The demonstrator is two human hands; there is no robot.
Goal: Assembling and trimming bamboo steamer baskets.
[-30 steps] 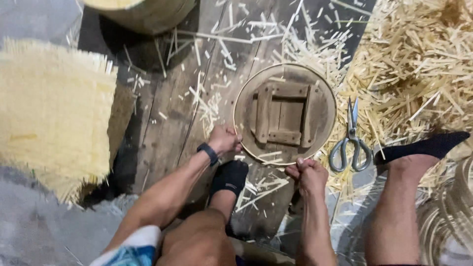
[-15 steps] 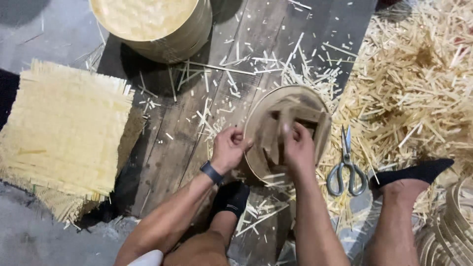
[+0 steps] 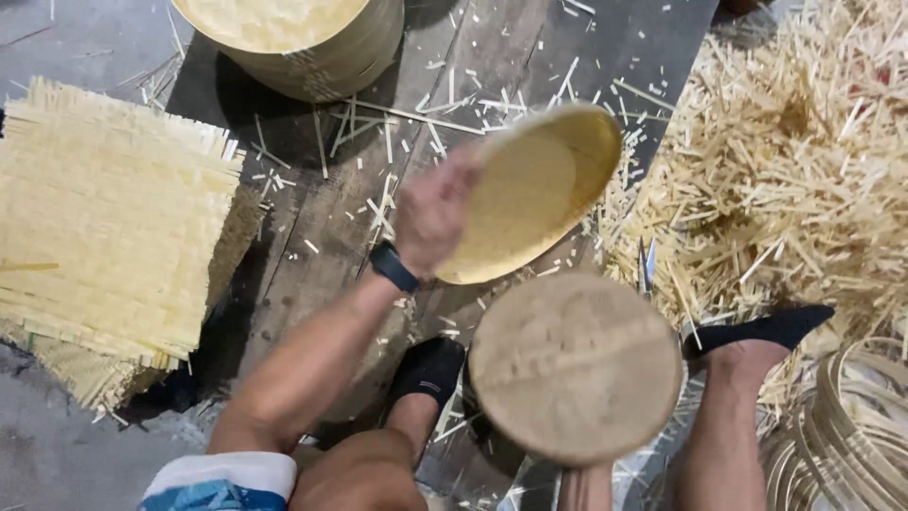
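Note:
My left hand (image 3: 430, 213), with a dark band on the wrist, grips the rim of a shallow round bamboo tray (image 3: 534, 194). The tray is lifted and tilted, its pale woven inside facing me. Below it, close to the camera, a round wooden disc (image 3: 575, 367) is raised and blurred. My right hand is hidden beneath this disc; only the forearm shows at the bottom edge. Both pieces are apart from each other, above the dark plank floor (image 3: 312, 237).
A stack of square woven mats (image 3: 104, 218) lies at the left. A round bamboo drum (image 3: 303, 38) stands at the top. Loose bamboo strips (image 3: 785, 161) pile up at the right, with scissors (image 3: 645, 270) at their edge and hoops (image 3: 851, 426) at the lower right. My black-socked feet (image 3: 430, 369) rest on the planks.
The round piece that lay on the planks has been lifted and come apart: the left hand has raised the tray, and the wooden disc has come up toward the camera.

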